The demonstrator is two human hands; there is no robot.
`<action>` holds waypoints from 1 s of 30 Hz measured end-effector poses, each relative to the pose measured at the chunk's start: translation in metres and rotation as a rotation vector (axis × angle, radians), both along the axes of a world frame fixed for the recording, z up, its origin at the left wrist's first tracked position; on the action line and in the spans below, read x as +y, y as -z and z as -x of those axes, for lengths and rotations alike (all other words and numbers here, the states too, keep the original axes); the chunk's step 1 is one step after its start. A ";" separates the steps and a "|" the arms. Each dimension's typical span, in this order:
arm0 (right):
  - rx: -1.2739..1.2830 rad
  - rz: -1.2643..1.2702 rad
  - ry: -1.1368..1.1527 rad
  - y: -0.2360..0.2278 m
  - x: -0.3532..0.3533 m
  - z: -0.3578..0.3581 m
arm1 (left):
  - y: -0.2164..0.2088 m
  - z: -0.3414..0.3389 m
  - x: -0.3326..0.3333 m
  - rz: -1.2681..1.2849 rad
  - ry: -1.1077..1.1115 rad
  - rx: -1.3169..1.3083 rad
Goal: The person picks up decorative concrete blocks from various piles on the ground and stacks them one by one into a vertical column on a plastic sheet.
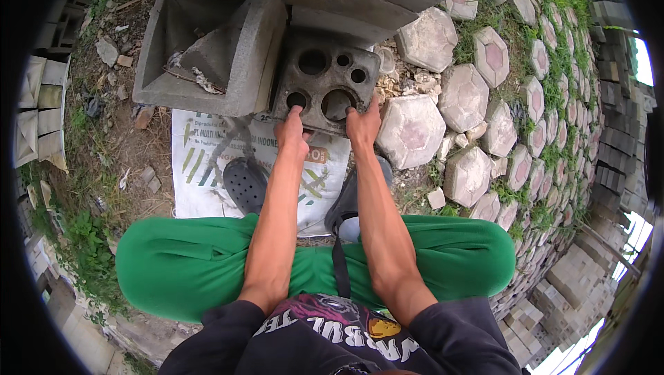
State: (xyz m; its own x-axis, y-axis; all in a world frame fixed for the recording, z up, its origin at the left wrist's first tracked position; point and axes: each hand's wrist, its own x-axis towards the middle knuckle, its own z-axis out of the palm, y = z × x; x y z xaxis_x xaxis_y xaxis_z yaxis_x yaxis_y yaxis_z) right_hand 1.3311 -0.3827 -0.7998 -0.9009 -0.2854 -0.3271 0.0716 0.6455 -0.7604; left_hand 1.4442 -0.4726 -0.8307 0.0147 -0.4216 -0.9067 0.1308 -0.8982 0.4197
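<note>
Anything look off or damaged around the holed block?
Yes. Left: whitish debris sits inside the square concrete block, stray against its grey walls. Right: crumbled rubble lies among the hexagonal pavers, ragged beside their regular shapes. The holed block, held by the left hand and right hand, shows no clear break.

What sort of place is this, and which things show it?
Probably an outdoor concrete-products yard: many hexagonal slabs on the right, grey blocks stacked at lower right, and a holed block in front.
</note>
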 end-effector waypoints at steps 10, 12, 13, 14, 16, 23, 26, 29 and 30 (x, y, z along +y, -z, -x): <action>-0.014 -0.043 -0.027 0.012 -0.031 0.014 | -0.027 0.026 -0.013 0.049 0.062 -0.228; -0.033 -0.027 -0.030 0.015 -0.031 0.017 | -0.034 0.026 -0.015 0.016 0.101 -0.174; -0.047 -0.004 -0.032 0.016 -0.030 0.019 | -0.036 0.026 -0.016 0.012 0.098 -0.179; -0.052 -0.007 -0.034 0.017 -0.030 0.020 | -0.039 0.027 -0.016 0.021 0.107 -0.156; -0.096 0.041 -0.053 0.018 -0.030 0.022 | -0.037 0.026 -0.018 0.027 0.116 -0.136; -0.065 0.120 -0.095 0.016 -0.026 0.024 | -0.036 0.026 -0.018 0.078 0.227 -0.217; -0.078 0.027 -0.044 0.014 -0.034 0.019 | -0.031 0.025 -0.015 0.128 0.242 -0.239; -0.060 0.071 -0.012 0.017 -0.033 0.017 | -0.035 0.023 -0.013 0.154 0.253 -0.198; -0.061 0.100 -0.017 0.017 -0.034 0.018 | -0.035 0.020 -0.016 0.139 0.291 -0.153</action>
State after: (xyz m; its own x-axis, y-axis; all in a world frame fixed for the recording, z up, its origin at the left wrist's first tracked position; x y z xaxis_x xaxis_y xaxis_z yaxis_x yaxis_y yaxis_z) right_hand 1.3127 -0.4168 -0.8168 -0.8750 -0.3339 -0.3505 0.1097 0.5685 -0.8154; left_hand 1.4243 -0.4881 -0.7962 0.0068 -0.5470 -0.8371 -0.1962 -0.8216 0.5353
